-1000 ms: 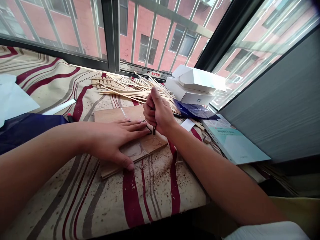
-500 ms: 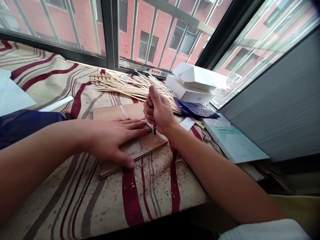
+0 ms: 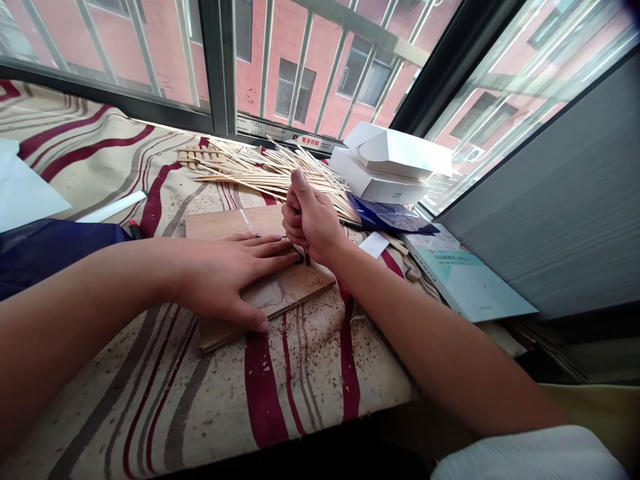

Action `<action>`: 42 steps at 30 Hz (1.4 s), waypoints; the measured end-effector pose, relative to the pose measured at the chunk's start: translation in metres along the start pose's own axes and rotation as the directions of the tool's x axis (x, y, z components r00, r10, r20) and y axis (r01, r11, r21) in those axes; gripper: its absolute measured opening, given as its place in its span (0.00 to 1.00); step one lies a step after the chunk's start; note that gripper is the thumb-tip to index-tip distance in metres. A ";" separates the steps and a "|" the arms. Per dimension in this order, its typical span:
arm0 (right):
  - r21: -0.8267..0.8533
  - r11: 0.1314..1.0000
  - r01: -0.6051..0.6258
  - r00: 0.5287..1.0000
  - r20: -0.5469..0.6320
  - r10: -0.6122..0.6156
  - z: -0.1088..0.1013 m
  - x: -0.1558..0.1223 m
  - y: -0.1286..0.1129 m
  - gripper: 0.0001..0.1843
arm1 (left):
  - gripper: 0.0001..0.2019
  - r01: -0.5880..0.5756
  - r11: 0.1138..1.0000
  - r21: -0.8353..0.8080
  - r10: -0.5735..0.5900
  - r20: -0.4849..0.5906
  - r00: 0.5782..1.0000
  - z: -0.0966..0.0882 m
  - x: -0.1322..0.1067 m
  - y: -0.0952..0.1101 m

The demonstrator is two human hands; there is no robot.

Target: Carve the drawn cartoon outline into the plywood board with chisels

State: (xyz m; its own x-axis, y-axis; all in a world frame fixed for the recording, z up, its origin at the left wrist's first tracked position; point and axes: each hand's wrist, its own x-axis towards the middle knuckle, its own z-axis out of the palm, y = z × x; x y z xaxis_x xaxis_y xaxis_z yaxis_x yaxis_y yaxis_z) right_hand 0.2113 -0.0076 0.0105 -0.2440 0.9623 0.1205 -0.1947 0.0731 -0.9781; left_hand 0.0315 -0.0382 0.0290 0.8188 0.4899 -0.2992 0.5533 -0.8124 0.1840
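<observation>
A flat wooden board (image 3: 223,227) with carved lines lies on the striped cloth (image 3: 165,393). My left hand (image 3: 227,277) rests flat on the board, fingers stretched out and pressing it down. My right hand (image 3: 310,223) is a fist wrapped round a small carving tool (image 3: 307,257), held upright with its dark tip touching the board just beyond my left fingertips. Wood chips lie scattered around the board.
A heap of thin wooden sticks (image 3: 260,175) lies behind the board by the window. White boxes (image 3: 390,170) stand at the back right, above a dark blue sheet (image 3: 395,219) and a teal book (image 3: 470,280). Dark blue fabric (image 3: 45,250) and white paper (image 3: 25,193) lie left.
My right hand with the tool has shifted slightly left along the board. The left hand stays flat in place. The view has drifted a little.
</observation>
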 end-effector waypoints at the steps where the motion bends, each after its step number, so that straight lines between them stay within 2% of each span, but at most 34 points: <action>1: 0.006 1.000 -0.002 1.000 -0.027 0.002 -0.001 0.002 0.002 0.33 | 0.55 0.005 1.000 0.003 -0.005 -0.004 1.000 0.002 0.001 0.002; 4: 0.015 1.000 -0.006 0.997 -0.072 0.007 -0.002 0.004 0.004 0.34 | 0.55 0.036 0.999 0.006 -0.036 -0.048 0.998 0.009 0.004 0.009; 10: -0.010 1.000 -0.023 0.999 0.042 0.023 -0.002 0.003 0.003 0.34 | 0.52 0.133 0.990 0.035 -0.129 -0.107 0.986 0.019 0.010 0.026; 14: 0.009 0.998 0.056 0.990 -0.128 -0.054 -0.005 0.004 0.008 0.32 | 0.51 0.148 0.988 0.034 -0.144 -0.102 0.984 0.019 0.011 0.031; 16: -0.008 0.996 0.084 0.984 -0.154 -0.084 -0.002 0.002 0.007 0.31 | 0.50 0.156 0.987 0.027 -0.153 -0.097 0.983 0.018 0.011 0.031; 20: -0.052 0.998 -0.044 0.996 0.079 0.049 0.007 -0.001 -0.002 0.31 | 0.49 0.162 0.987 0.014 -0.160 -0.106 0.981 0.019 0.011 0.030; 22: -0.064 0.994 -0.091 0.987 0.123 0.099 0.008 0.001 -0.002 0.31 | 0.49 0.147 0.989 0.031 -0.143 -0.116 0.983 0.022 0.012 0.028; 23: -0.060 0.995 -0.084 0.992 0.088 0.089 0.007 0.002 0.000 0.31 | 0.49 0.142 0.989 0.037 -0.136 -0.124 0.983 0.023 0.012 0.026; 25: -0.048 0.999 -0.014 0.998 -0.065 0.011 0.004 0.004 0.004 0.30 | 0.50 0.139 0.990 0.033 -0.133 -0.142 0.981 0.025 0.013 0.024; 27: -0.048 0.996 0.081 0.975 -0.205 -0.089 0.000 0.004 0.008 0.29 | 0.51 0.141 0.990 0.017 -0.137 -0.154 0.979 0.026 0.014 0.023; 29: -0.046 0.993 0.108 0.973 -0.201 -0.115 -0.002 0.002 0.008 0.29 | 0.51 0.144 0.989 0.009 -0.142 -0.143 0.979 0.025 0.014 0.024; 32: -0.022 1.000 0.001 0.999 -0.039 -0.002 -0.004 0.001 0.005 0.30 | 0.51 0.166 0.986 0.002 -0.164 -0.122 0.979 0.023 0.013 0.026; 33: -0.011 0.999 -0.033 0.999 -0.023 0.033 -0.004 0.001 0.005 0.31 | 0.51 0.170 0.985 0.001 -0.169 -0.118 0.979 0.023 0.013 0.027; 35: 0.020 0.999 -0.038 0.994 -0.100 0.040 -0.004 0.001 0.005 0.31 | 0.50 0.168 0.986 0.001 -0.166 -0.113 0.980 0.023 0.013 0.028; 37: 0.046 0.999 0.021 0.976 -0.216 -0.011 -0.004 0.000 0.007 0.30 | 0.50 0.161 0.987 0.020 -0.158 -0.103 0.982 0.023 0.014 0.029; 38: 0.053 0.997 0.048 0.971 -0.236 -0.035 -0.003 -0.001 0.007 0.29 | 0.50 0.164 0.986 0.036 -0.160 -0.096 0.982 0.022 0.014 0.030; 40: 0.066 0.997 0.051 0.984 -0.176 -0.039 -0.002 -0.002 0.006 0.28 | 0.50 0.177 0.982 0.065 -0.171 -0.078 0.982 0.022 0.014 0.031; 42: 0.086 0.996 -0.014 0.998 -0.062 0.020 -0.003 -0.004 0.004 0.29 | 0.50 0.182 0.981 0.072 -0.176 -0.079 0.981 0.021 0.014 0.031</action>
State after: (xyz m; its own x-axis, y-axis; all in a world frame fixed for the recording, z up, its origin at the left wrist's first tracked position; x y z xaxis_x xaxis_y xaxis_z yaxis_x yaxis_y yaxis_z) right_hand 0.2142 -0.0100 0.0061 -0.1886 0.9779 0.0903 -0.2724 0.0363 -0.9615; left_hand 0.0573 -0.0635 0.0104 0.7182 0.6488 -0.2516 0.6804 -0.7305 0.0583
